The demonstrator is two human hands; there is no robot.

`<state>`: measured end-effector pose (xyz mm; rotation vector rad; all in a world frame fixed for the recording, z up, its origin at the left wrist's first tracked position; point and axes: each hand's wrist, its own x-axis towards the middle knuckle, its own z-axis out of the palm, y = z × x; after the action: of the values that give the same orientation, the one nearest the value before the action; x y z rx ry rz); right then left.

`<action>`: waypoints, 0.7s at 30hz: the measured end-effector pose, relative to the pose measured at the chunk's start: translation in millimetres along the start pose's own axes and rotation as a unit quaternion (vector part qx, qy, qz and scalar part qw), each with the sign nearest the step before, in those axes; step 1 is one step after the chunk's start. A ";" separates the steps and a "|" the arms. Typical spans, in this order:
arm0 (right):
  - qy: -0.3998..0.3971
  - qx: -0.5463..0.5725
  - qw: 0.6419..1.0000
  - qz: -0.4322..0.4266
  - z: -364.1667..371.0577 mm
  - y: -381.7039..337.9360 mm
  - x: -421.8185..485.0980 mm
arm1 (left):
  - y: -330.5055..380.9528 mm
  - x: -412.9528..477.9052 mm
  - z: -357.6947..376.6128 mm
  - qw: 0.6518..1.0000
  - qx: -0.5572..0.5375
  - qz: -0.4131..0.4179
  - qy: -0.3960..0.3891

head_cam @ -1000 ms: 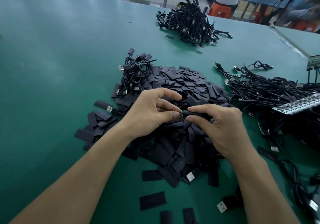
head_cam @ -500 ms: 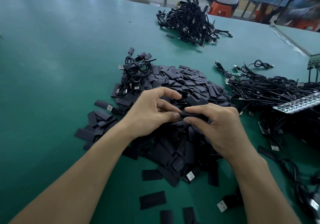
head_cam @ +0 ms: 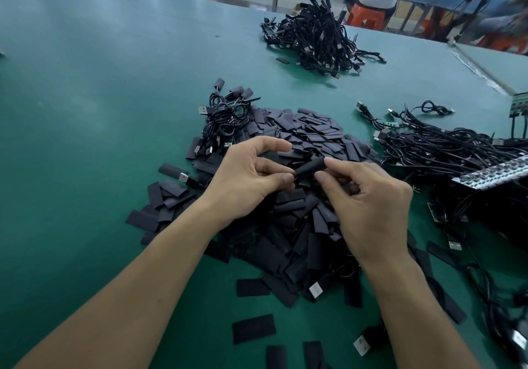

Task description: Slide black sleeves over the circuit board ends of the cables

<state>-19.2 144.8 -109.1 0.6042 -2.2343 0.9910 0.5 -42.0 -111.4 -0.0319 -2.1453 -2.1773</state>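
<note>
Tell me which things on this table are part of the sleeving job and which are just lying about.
In the job:
black sleeve held between left hand and right hand
pile of loose sleeves
tangle of cables

Lying about:
far bundle of cables
orange stool

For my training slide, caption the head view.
Both hands hold one black sleeve above the sleeve pile on the green table.

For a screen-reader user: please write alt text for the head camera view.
Two bare hands, left hand and right hand, hold a black sleeve between their fingertips above a pile of flat black sleeves on a green table, with cable bundles beyond.
</note>
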 end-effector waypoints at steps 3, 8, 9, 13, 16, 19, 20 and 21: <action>-0.021 -0.001 1.000 0.019 1.2 -2.6 0.3 | -0.8 0.9 0.9 1.000 -0.001 0.002 0.009; -0.058 0.064 0.993 0.075 4.2 -4.2 -0.4 | -1.9 1.2 1.4 1.000 0.021 0.007 0.020; -0.058 0.071 0.993 0.080 4.9 -4.7 -0.6 | -2.2 1.1 1.7 0.999 0.029 0.009 0.021; -0.052 0.088 0.990 0.097 5.6 -7.6 -0.5 | -2.9 1.3 1.4 0.999 0.040 0.014 0.026; -0.042 0.097 0.988 0.112 5.2 -8.5 0.1 | -1.5 -0.3 0.2 0.999 0.037 0.012 0.025; -0.044 0.148 0.979 0.135 5.5 -9.1 1.7 | 0.7 -3.2 2.7 0.995 0.088 0.036 0.024; -0.040 0.166 0.975 0.143 5.2 -8.6 3.2 | 1.5 -4.6 4.6 0.989 0.135 0.061 0.028; -0.028 0.187 0.970 0.153 4.5 -7.3 4.9 | 2.2 -5.8 5.7 0.972 0.211 0.097 0.035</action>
<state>-19.7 136.0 -104.5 0.4551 -2.2475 1.5940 6.2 -36.0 -109.5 -0.1276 -2.3996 -1.5645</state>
